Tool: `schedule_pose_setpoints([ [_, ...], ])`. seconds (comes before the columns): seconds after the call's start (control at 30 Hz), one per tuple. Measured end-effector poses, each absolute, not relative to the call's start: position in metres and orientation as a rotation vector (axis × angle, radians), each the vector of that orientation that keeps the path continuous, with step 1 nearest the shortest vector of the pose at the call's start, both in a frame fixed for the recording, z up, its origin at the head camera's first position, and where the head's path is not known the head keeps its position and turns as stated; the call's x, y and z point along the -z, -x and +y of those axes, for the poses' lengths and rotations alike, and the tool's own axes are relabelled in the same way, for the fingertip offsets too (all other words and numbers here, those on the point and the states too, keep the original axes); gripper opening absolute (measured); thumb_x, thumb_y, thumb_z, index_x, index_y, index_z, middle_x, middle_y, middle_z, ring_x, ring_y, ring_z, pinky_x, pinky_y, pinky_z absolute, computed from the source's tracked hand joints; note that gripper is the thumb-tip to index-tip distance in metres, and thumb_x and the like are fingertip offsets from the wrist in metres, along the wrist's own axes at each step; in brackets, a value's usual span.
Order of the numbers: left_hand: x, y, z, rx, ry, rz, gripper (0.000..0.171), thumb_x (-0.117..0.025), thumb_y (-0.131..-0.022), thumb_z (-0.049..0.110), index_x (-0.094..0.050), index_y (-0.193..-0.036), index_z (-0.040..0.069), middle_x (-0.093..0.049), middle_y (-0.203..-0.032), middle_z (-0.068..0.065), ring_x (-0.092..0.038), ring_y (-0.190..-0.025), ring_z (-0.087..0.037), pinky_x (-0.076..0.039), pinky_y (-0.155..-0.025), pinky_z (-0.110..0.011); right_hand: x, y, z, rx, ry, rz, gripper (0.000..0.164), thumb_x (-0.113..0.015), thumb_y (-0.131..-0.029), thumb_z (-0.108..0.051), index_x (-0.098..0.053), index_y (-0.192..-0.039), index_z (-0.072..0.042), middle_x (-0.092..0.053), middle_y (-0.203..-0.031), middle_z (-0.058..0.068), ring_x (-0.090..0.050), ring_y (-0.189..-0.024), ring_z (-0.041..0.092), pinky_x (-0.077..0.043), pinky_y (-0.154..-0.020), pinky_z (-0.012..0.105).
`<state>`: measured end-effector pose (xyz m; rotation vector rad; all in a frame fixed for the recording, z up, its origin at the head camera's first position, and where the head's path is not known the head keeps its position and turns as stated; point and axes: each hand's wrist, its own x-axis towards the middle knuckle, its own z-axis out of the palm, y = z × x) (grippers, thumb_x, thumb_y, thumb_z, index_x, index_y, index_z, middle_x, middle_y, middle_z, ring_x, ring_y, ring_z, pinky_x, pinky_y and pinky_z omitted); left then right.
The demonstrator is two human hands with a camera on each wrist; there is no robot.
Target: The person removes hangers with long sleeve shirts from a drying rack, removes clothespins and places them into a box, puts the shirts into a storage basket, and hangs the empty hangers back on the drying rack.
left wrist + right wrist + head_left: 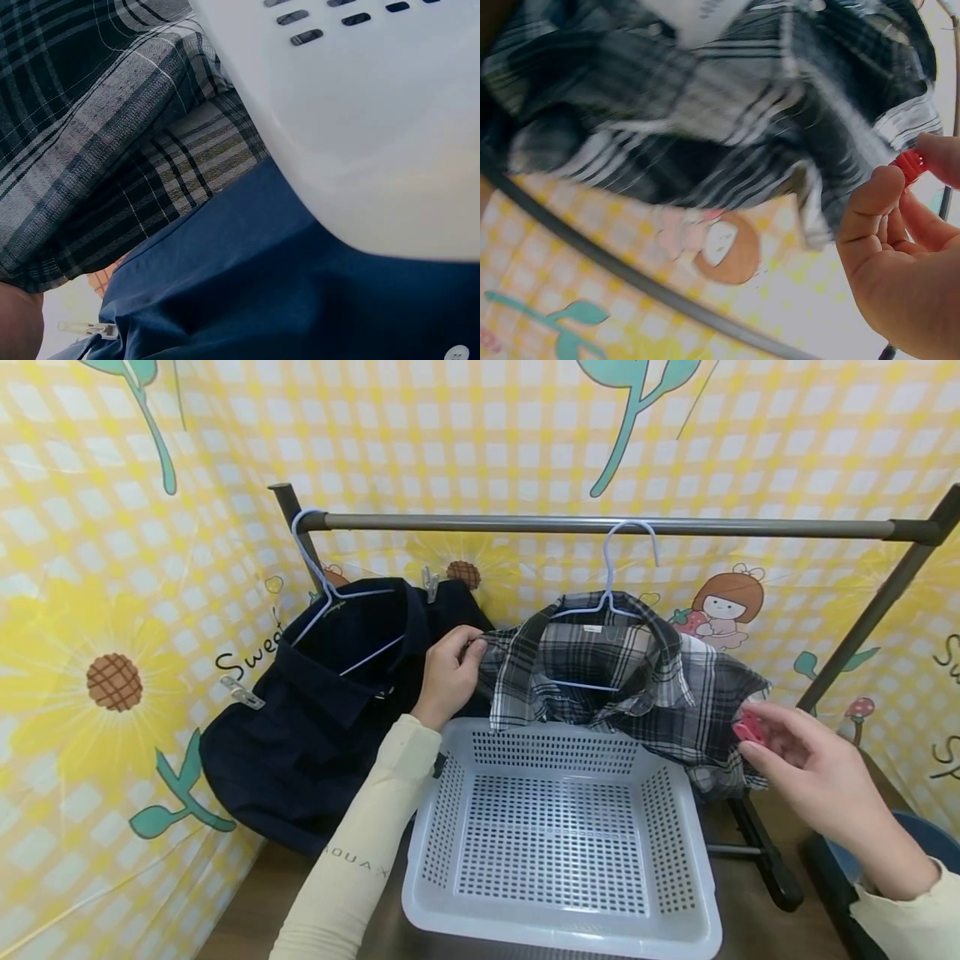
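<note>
A black-and-grey plaid shirt [686, 739] hangs on a pale lilac hanger [608, 564], hooked over the metal rail. My left hand [452, 672] pinches the shirt's left shoulder edge between thumb and fingers. At the opposite side, my right hand [821, 768] holds a small pinkish-red clothespin [750, 729] right at the shirt's edge. In the right wrist view the red clothespin [910, 166] shows between thumb and fingertips, beside the plaid cloth [727, 112]. Only a bit of the left hand [19, 322] appears in the left wrist view, by the plaid fabric.
A dark navy shirt [300, 752] hangs at the left, with clear clothespins [242, 692] on its shoulders. Below the plaid shirt stands a white perforated basket [558, 927]. The metal rail [480, 523] crosses behind, and a blue tub [918, 835] is at the right.
</note>
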<state>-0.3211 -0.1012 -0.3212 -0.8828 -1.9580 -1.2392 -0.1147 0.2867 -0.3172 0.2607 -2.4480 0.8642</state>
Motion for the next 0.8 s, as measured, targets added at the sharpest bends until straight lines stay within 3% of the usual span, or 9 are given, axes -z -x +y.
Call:
schedule_pose_setpoints([
  [0.33,0.324,0.324,-0.102,1.246,0.884,-1.935,0.011,-0.059,-0.102,0.005,-0.068,-0.1,-0.001,-0.066,-0.096,-0.011,-0.055,-0.079,-0.022,-0.046,-0.073,-0.036,0.339,0.103,0.338,-0.681,-0.036,-2.558,0.042,-0.069,-0.098,-0.012,-0.055,-0.131,0.01,-0.059,-0.1,0.022,-0.043,-0.071,0.0,-0.039,-0.053,0.019],
  [0.57,0.325,0.323,-0.103,1.241,0.884,-1.937,0.011,-0.058,-0.102,0.005,-0.067,-0.1,-0.001,-0.065,-0.096,-0.011,-0.055,-0.078,-0.022,-0.046,-0.073,-0.036,0.365,0.099,0.383,-0.69,0.02,-2.49,0.031,-0.068,-0.094,0.005,-0.055,-0.119,0.018,-0.057,-0.089,0.024,-0.039,-0.065,-0.008,-0.035,-0.05,0.016],
  [0.7,0.325,0.323,-0.102,1.24,0.891,-1.931,0.011,-0.058,-0.102,0.005,-0.067,-0.1,-0.001,-0.065,-0.096,-0.012,-0.054,-0.078,-0.023,-0.046,-0.073,-0.036,0.384,0.1,0.406,-0.695,0.045,-2.618,0.031,-0.067,-0.092,0.007,-0.053,-0.115,0.021,-0.061,-0.083,0.023,-0.044,-0.062,-0.006,-0.04,-0.049,0.019],
  [0.8,0.326,0.324,-0.102,1.241,0.897,-1.93,0.011,-0.058,-0.102,0.005,-0.067,-0.1,-0.001,-0.065,-0.095,-0.012,-0.054,-0.078,-0.022,-0.045,-0.073,-0.035,0.399,0.1,0.422,-0.61,0.082,-2.79,0.034,-0.068,-0.09,0.003,-0.052,-0.113,0.022,-0.06,-0.076,0.011,-0.047,-0.058,0.005,-0.04,-0.048,0.026],
])
